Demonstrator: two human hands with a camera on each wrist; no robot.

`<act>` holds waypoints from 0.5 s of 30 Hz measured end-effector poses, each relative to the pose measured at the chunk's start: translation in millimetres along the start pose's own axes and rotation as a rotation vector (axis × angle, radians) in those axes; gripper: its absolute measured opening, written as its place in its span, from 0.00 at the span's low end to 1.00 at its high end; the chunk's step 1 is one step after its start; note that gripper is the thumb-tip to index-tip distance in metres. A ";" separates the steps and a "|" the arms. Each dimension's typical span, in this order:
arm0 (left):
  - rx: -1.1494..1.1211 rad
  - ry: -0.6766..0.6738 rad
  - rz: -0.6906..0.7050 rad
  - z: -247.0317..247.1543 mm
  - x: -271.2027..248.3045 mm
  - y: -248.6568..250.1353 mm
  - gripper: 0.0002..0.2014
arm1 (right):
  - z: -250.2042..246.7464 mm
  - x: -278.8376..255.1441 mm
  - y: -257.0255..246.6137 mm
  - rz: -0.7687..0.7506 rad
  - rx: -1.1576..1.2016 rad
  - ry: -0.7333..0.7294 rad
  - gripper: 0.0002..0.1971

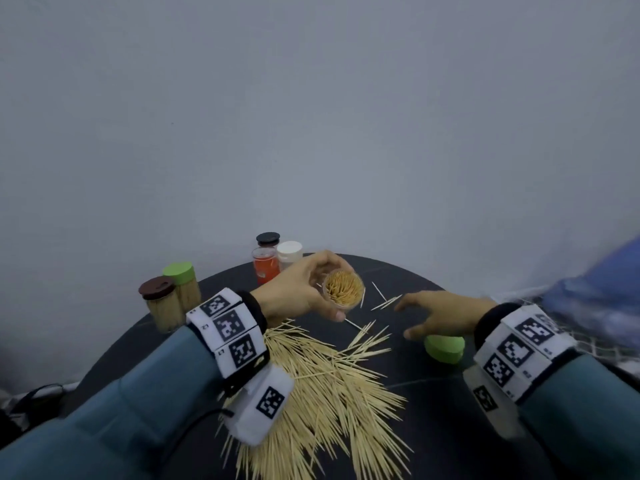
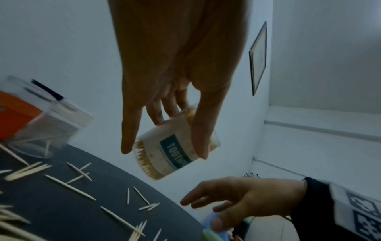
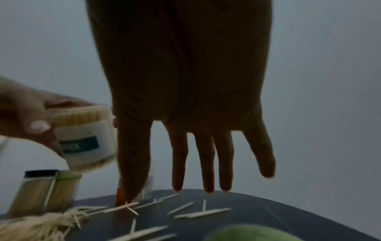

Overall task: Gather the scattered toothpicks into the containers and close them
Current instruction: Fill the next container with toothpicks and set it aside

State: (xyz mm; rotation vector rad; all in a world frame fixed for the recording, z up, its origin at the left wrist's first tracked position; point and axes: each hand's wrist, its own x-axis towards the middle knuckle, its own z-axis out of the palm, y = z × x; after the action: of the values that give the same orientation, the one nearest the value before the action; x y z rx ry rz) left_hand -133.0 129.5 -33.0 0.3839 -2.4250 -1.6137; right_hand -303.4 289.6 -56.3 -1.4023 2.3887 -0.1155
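Note:
My left hand [image 1: 304, 289] grips an uncapped clear container [image 1: 343, 290] packed with toothpicks, lifted above the black round table [image 1: 433, 427] and tilted toward me. The left wrist view shows its teal label [image 2: 175, 152] between thumb and fingers. My right hand [image 1: 440, 317] hovers open, fingers spread, just above the table to the right, holding nothing. Under it lies a loose green lid [image 1: 445, 348]. A large heap of toothpicks [image 1: 322, 386] covers the table's near middle, and a few strays [image 1: 384, 301] lie between the hands.
Two capped containers, brown lid [image 1: 157, 287] and green lid [image 1: 179, 273], stand at the left edge. At the back are an orange-labelled container [image 1: 266, 268], a black-lidded one [image 1: 267, 239] and a white-lidded one [image 1: 289, 252]. A grey wall rises behind.

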 end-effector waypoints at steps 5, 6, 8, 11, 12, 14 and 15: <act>0.065 -0.055 -0.004 21.5 17.7 4.4 0.28 | 9.5 -8.4 22.9 0.103 -0.046 -0.077 0.34; 0.068 -0.060 -0.005 24.6 19.8 5.0 0.28 | 10.2 -9.3 25.9 0.107 -0.059 -0.080 0.34; 0.062 -0.068 -0.013 29.7 23.0 6.0 0.28 | 10.2 -11.5 29.3 0.101 -0.102 -0.092 0.33; 0.059 -0.062 -0.026 33.7 23.4 7.2 0.27 | 10.5 -10.4 30.0 0.085 -0.157 -0.077 0.30; 0.063 -0.056 -0.027 33.3 23.1 7.3 0.27 | 10.8 -7.9 30.3 0.078 -0.162 -0.059 0.29; 0.058 -0.043 -0.028 30.3 20.4 8.8 0.27 | 10.8 -2.0 29.5 0.067 -0.156 -0.028 0.27; 0.053 -0.035 -0.028 27.5 18.7 8.8 0.27 | 10.0 1.0 28.0 0.063 -0.138 -0.013 0.25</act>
State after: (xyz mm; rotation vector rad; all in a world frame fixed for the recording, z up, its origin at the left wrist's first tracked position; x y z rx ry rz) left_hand -160.1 150.7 -34.9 0.4025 -2.5036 -1.5830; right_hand -323.5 303.9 -72.9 -1.3805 2.4690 0.0762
